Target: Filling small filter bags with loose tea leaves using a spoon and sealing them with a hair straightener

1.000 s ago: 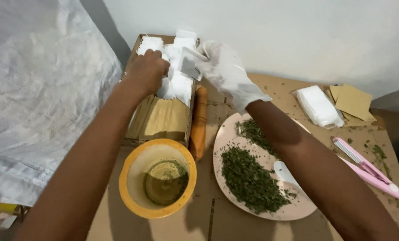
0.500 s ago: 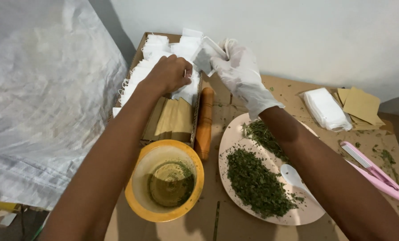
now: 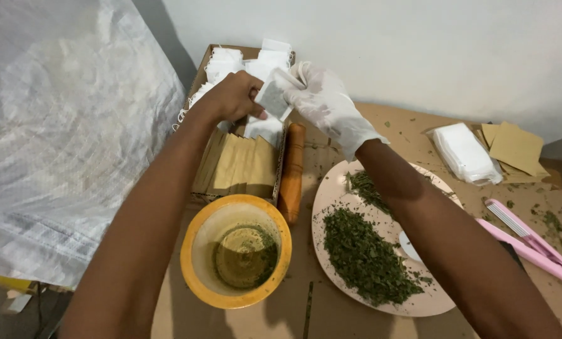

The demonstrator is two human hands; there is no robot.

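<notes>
While the bare left hand (image 3: 234, 95) pinches one edge, the gloved right hand (image 3: 323, 103) grasps the opposite edge of a small white filter sachet (image 3: 273, 94), flat, greyish contents faintly visible.

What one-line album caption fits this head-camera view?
Bare left hand and gloved right hand hold a small white sachet above a cardboard box, beside a plate of dried green leaves.
</notes>
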